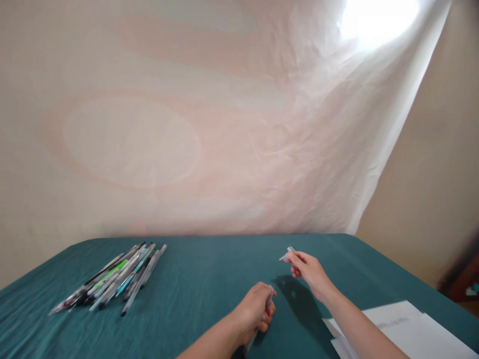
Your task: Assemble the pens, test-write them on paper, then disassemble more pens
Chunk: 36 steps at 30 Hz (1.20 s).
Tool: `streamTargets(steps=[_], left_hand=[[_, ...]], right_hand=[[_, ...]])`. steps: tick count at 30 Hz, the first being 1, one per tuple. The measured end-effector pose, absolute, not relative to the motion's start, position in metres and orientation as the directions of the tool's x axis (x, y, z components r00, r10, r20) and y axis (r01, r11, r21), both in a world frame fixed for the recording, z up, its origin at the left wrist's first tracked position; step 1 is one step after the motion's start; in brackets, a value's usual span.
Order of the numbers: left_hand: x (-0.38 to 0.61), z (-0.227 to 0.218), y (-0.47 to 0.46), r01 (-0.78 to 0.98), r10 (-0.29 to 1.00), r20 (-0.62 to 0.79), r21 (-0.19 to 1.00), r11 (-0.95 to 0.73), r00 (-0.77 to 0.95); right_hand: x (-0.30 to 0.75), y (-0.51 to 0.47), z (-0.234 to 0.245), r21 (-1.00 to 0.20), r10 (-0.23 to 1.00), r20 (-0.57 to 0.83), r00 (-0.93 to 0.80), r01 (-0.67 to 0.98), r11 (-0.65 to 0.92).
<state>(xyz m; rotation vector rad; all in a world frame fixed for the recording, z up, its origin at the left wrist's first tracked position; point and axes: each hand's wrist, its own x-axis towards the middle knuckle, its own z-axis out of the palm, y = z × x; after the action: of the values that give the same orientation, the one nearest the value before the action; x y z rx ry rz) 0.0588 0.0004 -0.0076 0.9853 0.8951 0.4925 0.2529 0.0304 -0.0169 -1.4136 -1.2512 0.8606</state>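
Note:
My left hand [252,311] is closed in a fist around a slim pen [251,341]. The pen's tip pokes out above the thumb and its body slants down below the fist. Slightly higher and to the right, my right hand [307,269] pinches a small clear pen cap [287,254] between thumb and fingertips, raised over the table. The two hands are apart, and so are the cap and the pen. A shadow falls on the cloth beneath my right hand.
On the left of the green-covered table [209,269] lies a loose pile of pens [116,274], mostly clear and grey, one bright green, one light blue. White paper sheets [419,326] lie at the right front, partly under my right forearm. A pale cloth [232,149] hangs behind.

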Motion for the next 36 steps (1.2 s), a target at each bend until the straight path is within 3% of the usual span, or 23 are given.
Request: streamTargets(steps=[2,5,12,16,24,36], left_hand=[[0.059,-0.007,0.000,0.019,0.718,-0.414,0.873,0.488,0.559],[0.059,-0.008,0.000,0.016,0.725,-0.405,0.878,0.478,0.557],[0.058,-0.015,0.004,0.074,0.687,-0.384,0.897,0.436,0.617],[0.058,-0.017,0.005,0.087,0.685,-0.369,0.908,0.409,0.629],[0.058,-0.015,0.004,0.102,0.670,-0.387,0.900,0.424,0.633],[0.058,-0.015,0.004,0.084,0.674,-0.366,0.907,0.413,0.642]], right_hand=[[0.265,0.048,-0.013,-0.906,0.969,0.155,0.191,0.418,0.062],[0.281,0.080,-0.012,-0.846,0.971,0.141,0.194,0.533,0.017],[0.295,0.129,-0.020,-0.615,0.989,-0.084,0.122,0.774,-0.148],[0.290,0.139,-0.023,-0.486,0.983,-0.152,0.102,0.859,-0.164],[0.284,0.140,-0.021,-0.319,0.991,-0.053,0.127,0.938,-0.137],[0.277,0.125,-0.025,-0.227,0.981,0.120,0.152,0.966,-0.122]])
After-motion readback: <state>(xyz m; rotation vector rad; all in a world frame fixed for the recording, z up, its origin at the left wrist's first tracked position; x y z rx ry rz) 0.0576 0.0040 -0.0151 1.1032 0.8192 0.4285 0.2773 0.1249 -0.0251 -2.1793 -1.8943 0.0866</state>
